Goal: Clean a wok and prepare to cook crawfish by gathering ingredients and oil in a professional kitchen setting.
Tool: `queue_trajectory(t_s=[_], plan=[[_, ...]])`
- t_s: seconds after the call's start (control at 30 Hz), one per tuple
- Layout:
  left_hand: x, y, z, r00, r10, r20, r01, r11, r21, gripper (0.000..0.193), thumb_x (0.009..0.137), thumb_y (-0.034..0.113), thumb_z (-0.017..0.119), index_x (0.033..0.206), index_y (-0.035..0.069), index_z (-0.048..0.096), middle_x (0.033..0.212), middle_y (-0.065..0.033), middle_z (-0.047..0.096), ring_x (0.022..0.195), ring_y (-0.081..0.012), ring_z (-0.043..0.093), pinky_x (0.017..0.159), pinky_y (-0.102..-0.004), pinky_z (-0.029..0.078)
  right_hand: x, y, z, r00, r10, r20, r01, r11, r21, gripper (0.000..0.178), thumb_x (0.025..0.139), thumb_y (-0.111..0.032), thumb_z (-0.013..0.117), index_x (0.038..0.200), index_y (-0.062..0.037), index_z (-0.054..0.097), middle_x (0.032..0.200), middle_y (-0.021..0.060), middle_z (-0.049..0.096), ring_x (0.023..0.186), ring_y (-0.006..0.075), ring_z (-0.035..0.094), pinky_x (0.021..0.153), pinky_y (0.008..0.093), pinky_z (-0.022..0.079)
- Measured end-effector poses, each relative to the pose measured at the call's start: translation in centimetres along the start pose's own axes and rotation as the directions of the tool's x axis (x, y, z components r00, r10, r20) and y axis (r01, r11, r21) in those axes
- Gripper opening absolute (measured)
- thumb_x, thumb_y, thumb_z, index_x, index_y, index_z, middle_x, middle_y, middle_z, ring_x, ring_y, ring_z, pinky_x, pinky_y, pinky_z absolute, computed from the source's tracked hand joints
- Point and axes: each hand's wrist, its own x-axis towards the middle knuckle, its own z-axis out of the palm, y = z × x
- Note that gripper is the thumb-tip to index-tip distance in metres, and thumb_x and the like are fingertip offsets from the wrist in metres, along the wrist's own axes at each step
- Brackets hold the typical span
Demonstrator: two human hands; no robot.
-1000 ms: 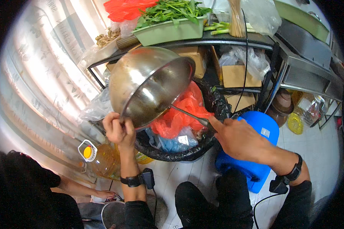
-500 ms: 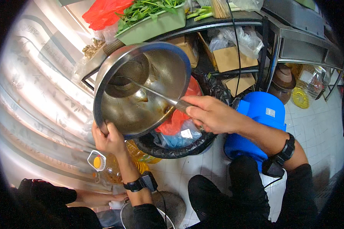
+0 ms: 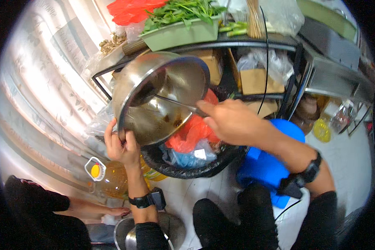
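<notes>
My left hand (image 3: 123,146) grips the near left rim of a large metal mixing bowl (image 3: 181,79). The bowl is tilted on its side, its mouth turned toward a black-lined bin (image 3: 187,170). Brown residue streaks its inner wall. My right hand (image 3: 231,123) is closed round the handle of a long-handled metal utensil (image 3: 173,101). The utensil's head lies in shadow inside the bowl, so its shape is unclear. Below the bowl, a red plastic bag (image 3: 191,135) and a clear bluish bag (image 3: 187,156) fill the bin.
A blue bucket (image 3: 266,162) stands right of the bin, oil bottles (image 3: 112,179) left. Behind, a black shelf (image 3: 237,43) bears a green tub (image 3: 183,35) of leafy greens. At lower left are another person's arm (image 3: 96,207) and a metal pot (image 3: 123,231).
The bowl has tipped further onto its side, and its mouth looks narrower. Both hands keep their grips. The head view has shifted, moving the shelf and bucket in the picture.
</notes>
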Motion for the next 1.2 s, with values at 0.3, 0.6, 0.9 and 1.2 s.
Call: queue_trajectory(t_s=[0.3,0.6,0.9,1.2], plan=[[-1.3,-0.8,-0.8,0.991,0.132,-0.014,-0.132,0.991,0.004,0.015,0.055,-0.008,0.057,0.056,-0.002,0.042,0.097,-0.0182,0.055,0.050,-0.0193,0.047,0.044,-0.0276,0.038,-3.5,-1.2,-1.0,0.949,0.087,0.302,-0.032,0.983,-0.184,0.033,0.079,-0.017,0.048,0.108,-0.0022,0.045,0.071,0.0233,0.056,0.072,0.0397,0.054,0.066,0.0470,0.043],[-1.9,0.3,-0.7,0.983,0.178,-0.052,-0.179,0.984,-0.021,0.015,0.056,-0.012,0.055,0.058,-0.004,0.042,0.093,-0.0175,0.052,0.060,-0.0223,0.049,0.053,-0.0296,0.042,-2.7,-2.3,0.0,0.987,0.017,0.158,-0.005,0.997,-0.077,0.024,0.079,-0.015,0.046,0.094,0.0037,0.046,0.065,0.0252,0.055,0.066,0.0423,0.055,0.061,0.0498,0.044],[-1.1,1.1,-0.8,0.947,0.315,-0.059,-0.313,0.949,0.037,0.023,0.051,-0.011,0.059,0.054,-0.001,0.039,0.088,-0.0161,0.052,0.047,-0.0186,0.046,0.043,-0.0280,0.038,-5.6,-2.4,-1.8,0.986,0.050,0.160,-0.044,0.998,-0.044,0.027,0.081,-0.016,0.046,0.100,0.0023,0.045,0.064,0.0266,0.054,0.064,0.0433,0.054,0.059,0.0502,0.043],[-1.5,0.7,-0.2,0.980,0.191,-0.051,-0.190,0.981,0.032,0.015,0.056,-0.010,0.058,0.062,-0.004,0.045,0.094,-0.0147,0.052,0.077,-0.0255,0.053,0.063,-0.0318,0.043,-11.0,-1.5,1.2,0.950,0.170,0.263,-0.202,0.974,0.103,0.033,0.082,-0.016,0.044,0.111,-0.0011,0.041,0.064,0.0236,0.055,0.061,0.0395,0.054,0.054,0.0476,0.042]])
